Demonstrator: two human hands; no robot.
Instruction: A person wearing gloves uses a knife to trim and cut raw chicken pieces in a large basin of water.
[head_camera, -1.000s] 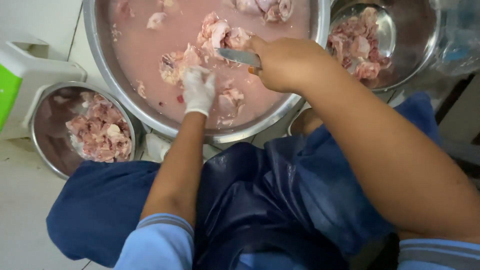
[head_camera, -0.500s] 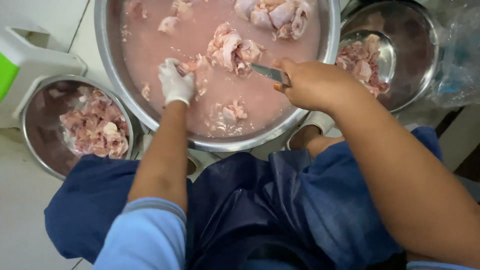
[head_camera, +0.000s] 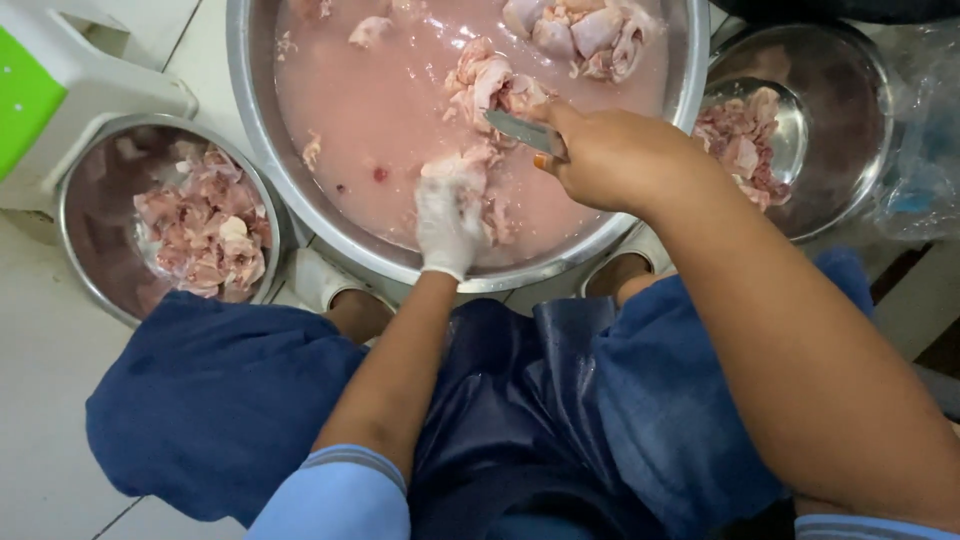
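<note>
Gripping meat piece (head_camera: 455, 170) under left hand (head_camera: 447, 222), knife (head_camera: 520, 130) beside

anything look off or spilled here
Nothing looks spilled. One oddity: only the left hand wears a white glove; the bare right hand holds the knife. Raw meat sits in cloudy pink water inside the big basin, none on the floor.

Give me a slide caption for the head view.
Gloved left hand grips raw meat in a steel basin; right hand holds a knife.
</note>
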